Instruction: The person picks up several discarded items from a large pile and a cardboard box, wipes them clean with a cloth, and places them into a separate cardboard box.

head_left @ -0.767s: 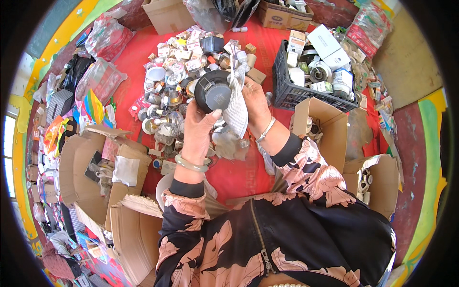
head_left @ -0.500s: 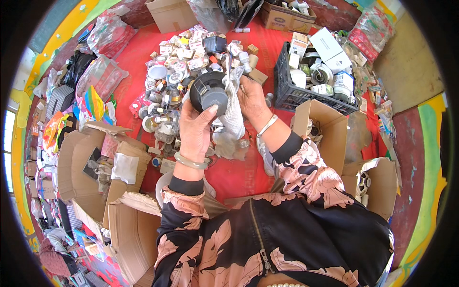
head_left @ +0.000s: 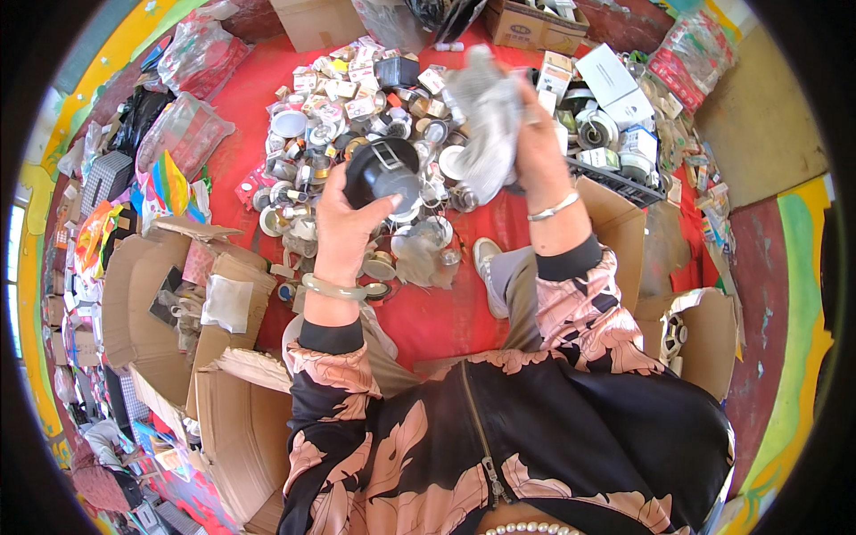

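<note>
My left hand (head_left: pixel 337 218) grips a round black lamp housing (head_left: pixel 367 169) by its rim, thumb on the grey round part at its near side. A thin metal bracket shows inside the dark hollow. To the right, my right hand (head_left: pixel 539 147) is closed on a grey-white knitted cloth (head_left: pixel 486 116), which hangs apart from the housing and is smeared by motion. Beneath both hands spreads a heap of lamps, small boxes and round fittings (head_left: pixel 308 143) on a red floor covering (head_left: pixel 437 325).
A black plastic crate (head_left: pixel 615 185) full of boxed lamps stands at the right. Open cardboard boxes lie on my left (head_left: pixel 241 419) and right (head_left: pixel 704 348). Plastic bags (head_left: pixel 192 143) line the far left, and a closed carton (head_left: pixel 316 22) stands at the back.
My right hand has drawn the cloth away from the lamp housing, up and to the right. My left hand, still holding the housing, has shifted slightly left.
</note>
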The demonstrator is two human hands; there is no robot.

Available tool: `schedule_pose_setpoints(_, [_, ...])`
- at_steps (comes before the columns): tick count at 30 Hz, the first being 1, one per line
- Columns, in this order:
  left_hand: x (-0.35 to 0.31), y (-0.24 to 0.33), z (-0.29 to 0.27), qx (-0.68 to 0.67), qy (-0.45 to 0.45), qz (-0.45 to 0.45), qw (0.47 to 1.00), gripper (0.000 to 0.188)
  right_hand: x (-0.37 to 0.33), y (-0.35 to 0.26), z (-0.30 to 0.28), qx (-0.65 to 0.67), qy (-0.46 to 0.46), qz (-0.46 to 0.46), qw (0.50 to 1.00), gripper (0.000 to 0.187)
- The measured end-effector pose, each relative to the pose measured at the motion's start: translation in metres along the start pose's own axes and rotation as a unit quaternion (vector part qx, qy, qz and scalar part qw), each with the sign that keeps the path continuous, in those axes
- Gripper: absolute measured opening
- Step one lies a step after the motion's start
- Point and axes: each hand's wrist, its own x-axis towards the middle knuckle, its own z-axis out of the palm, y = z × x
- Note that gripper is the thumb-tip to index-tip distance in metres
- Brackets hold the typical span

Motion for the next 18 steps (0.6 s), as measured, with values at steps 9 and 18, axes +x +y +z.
schedule_pose_setpoints(9, [-0.007,0.009,0.005,-0.101,-0.112,-0.038,0.988,0.056,-0.024,0.027,0.041,-0.187,-0.195,-0.105,0.957,0.016])
schedule_pose_setpoints(18, [-0.005,0.004,-0.003,-0.085,-0.137,-0.067,0.985,0.053,-0.032,0.038,0.051,-0.167,-0.112,-0.046,0.978,0.017])
